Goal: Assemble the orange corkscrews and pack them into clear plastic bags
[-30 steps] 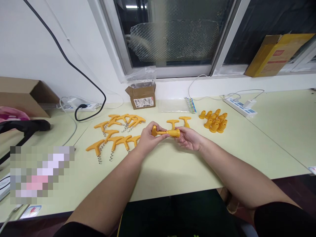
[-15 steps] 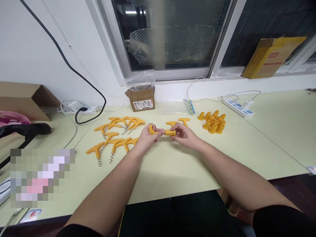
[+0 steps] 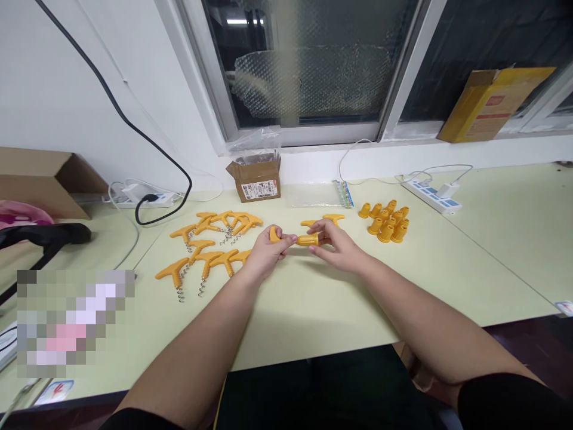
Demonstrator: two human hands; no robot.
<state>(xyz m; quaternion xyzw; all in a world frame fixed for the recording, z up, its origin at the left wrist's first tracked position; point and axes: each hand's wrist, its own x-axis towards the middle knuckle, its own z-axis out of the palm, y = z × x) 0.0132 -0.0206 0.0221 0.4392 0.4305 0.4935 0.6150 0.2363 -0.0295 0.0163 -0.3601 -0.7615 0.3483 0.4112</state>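
My left hand is closed on the yellow T-shaped handle of a corkscrew, held sideways above the table. A ribbed yellow cap extends to the right from that corkscrew, its flared end toward my right hand. The thumb and fingers of my right hand curve loosely around the flared end; whether every fingertip touches is unclear. The cap hides the metal spiral. Behind my right hand lie two yellow T-handles, partly covered by it.
Several corkscrews with bare spirals lie at left. Several yellow caps stand upright at right. Toward the wall are a small cardboard box, a clear plastic bag, and a power strip with cables.
My right hand's fingers have loosened and spread a little around the cap's flared end. The cap looks slightly turned. My left hand keeps its hold on the handle.
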